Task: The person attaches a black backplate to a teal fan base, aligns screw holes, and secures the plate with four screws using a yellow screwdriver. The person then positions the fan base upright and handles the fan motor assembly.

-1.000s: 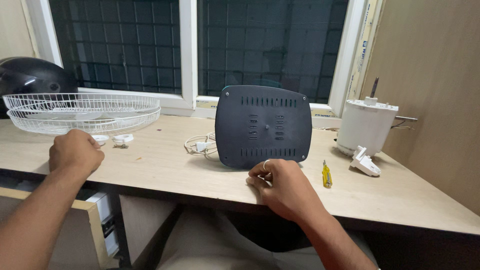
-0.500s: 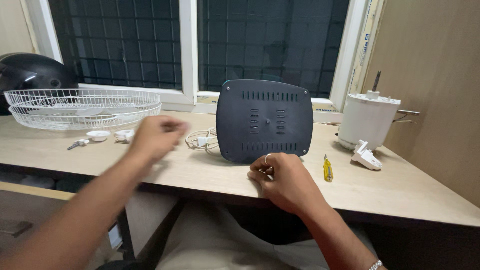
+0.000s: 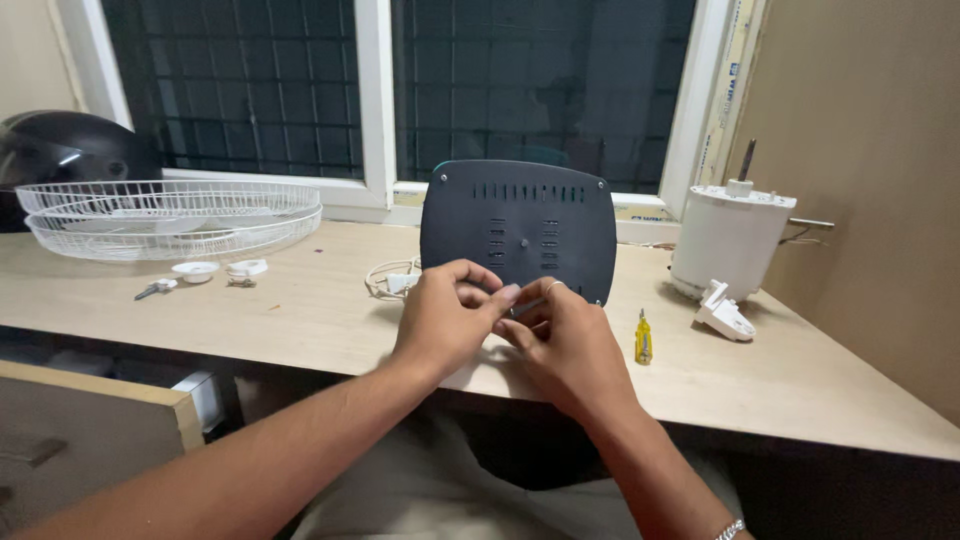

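Hands (image 3: 505, 315) pinched together before upright dark panel (image 3: 518, 235), vented face toward camera.

**Desk layout around the standing base plate**

The base plate (image 3: 518, 232) is standing upright on the desk (image 3: 330, 320), just before the window sill (image 3: 350, 200). The left hand (image 3: 447, 318) and right hand (image 3: 565, 345) are meeting directly before its lower edge, fingertips touching each other. A coiled cord with plug (image 3: 395, 281) is lying to the plate's left, partly behind it. Further left, 2 stacked fan grilles (image 3: 170, 215) are sitting on the desk, with a helmet (image 3: 60, 150) behind them. Before the grilles, 2 small caps (image 3: 220, 269) and a key (image 3: 155, 289) are lying. Right of the hands, a screwdriver (image 3: 643, 338) is lying; beyond it a plastic bracket (image 3: 724, 312) is resting before the fan motor housing (image 3: 732, 240).
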